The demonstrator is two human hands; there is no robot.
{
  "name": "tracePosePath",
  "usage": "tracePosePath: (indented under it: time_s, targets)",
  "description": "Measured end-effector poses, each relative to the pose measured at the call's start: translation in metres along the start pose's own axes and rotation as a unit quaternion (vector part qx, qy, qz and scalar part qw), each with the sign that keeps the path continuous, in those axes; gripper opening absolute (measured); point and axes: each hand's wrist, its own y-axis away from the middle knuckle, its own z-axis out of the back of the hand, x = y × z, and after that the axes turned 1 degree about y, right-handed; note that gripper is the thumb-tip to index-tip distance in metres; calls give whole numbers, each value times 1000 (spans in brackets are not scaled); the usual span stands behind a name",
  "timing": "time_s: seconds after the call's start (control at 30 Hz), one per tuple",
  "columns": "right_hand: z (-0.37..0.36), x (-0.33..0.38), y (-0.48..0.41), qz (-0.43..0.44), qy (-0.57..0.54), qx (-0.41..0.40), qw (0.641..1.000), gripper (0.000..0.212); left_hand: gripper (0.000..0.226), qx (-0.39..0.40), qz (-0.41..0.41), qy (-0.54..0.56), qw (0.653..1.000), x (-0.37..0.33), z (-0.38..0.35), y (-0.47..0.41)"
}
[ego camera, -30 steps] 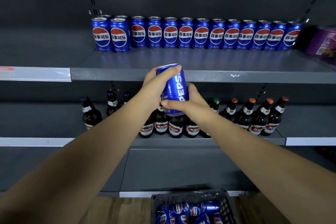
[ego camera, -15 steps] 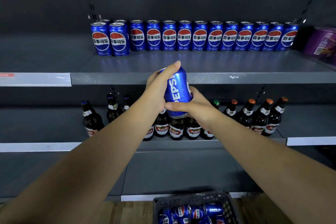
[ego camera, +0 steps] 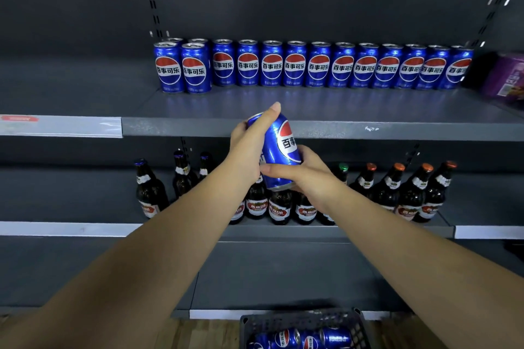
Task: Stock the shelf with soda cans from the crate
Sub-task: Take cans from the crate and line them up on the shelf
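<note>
- Crate [ego camera: 303, 320] cut off at bottom edge; its cans partly visible.
- Both hands, left hand [ego camera: 244, 147] and right hand [ego camera: 307, 176], fingers wrapped on tilted soda can [ego camera: 279, 150], below shelf [ego camera: 283, 129] front edge.
- Shelf front bare before can row [ego camera: 312, 66].

The upper shelf [ego camera: 312, 129] is a dark grey metal board carrying a long row of blue soda cans [ego camera: 295, 66] along its back, upright and side by side, with two more cans [ego camera: 181, 71] standing in front at the left end and a purple pack [ego camera: 507, 78] at the far right. The lower shelf [ego camera: 283, 231] carries upright brown beer bottles [ego camera: 408, 193]. On the wooden floor [ego camera: 198, 334] stands a grey crate [ego camera: 300, 320] with cans lying inside.
</note>
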Motion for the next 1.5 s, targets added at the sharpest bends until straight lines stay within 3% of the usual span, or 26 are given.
tracePosePath:
  time_s: [0.17, 0.23, 0.33, 0.47, 0.6, 0.7, 0.77, 0.83, 0.9, 0.93, 1.03, 1.13, 1.27, 1.5]
  targets:
    - [8, 6, 1, -36, -14, 75, 996, 72, 38, 17, 12, 17, 1000, -3, 6, -1]
    - [8, 8, 2, -27, 12, 86, 996, 57, 41, 37, 18, 19, 999, -1, 6, 1]
    - [1, 7, 1, -9, 20, 48, 999, 44, 54, 22, 18, -11, 1000, 2, 3, -1]
    - [-4, 8, -10, 21, 113, -48, 992, 59, 55, 0, 12, -43, 999, 2, 1, -4]
    - [6, 19, -16, -1, 109, -2, 994, 66, 45, -5, -6, -23, 1000, -6, -3, -7]
    - [4, 20, -24, -10, 219, -8, 976, 76, 33, -10, -13, -4, 1000, -10, -6, -8]
    - [3, 21, -28, -3, 225, -16, 974, 67, 25, 5, -24, 1, 1000, -12, -7, -9]
    - [3, 25, -30, 12, 216, -26, 976, 54, 39, 12, -39, 16, 999, -15, -8, -13]
    - [3, 33, -34, 32, 210, -45, 976, 56, 78, 6, -59, 60, 996, -21, -7, -21]
    - [1, 38, -38, 43, 207, -55, 976, 59, 85, 13, -63, 84, 994, -25, -5, -28]
    - [-9, 45, -51, 59, 208, -84, 973, 58, 52, 21, -43, 80, 996, -34, 6, -45]
    - [-19, 48, -67, 81, 188, -115, 972, 55, 49, -22, -8, 35, 999, -32, 25, -70]
    - [-42, 54, -99, 85, 142, -146, 975, 57, 15, -32, -37, -46, 998, -46, 47, -100]
    - [-77, 67, -168, 124, 179, -201, 955, 59, 21, -32, -109, -153, 982, -85, 79, -158]
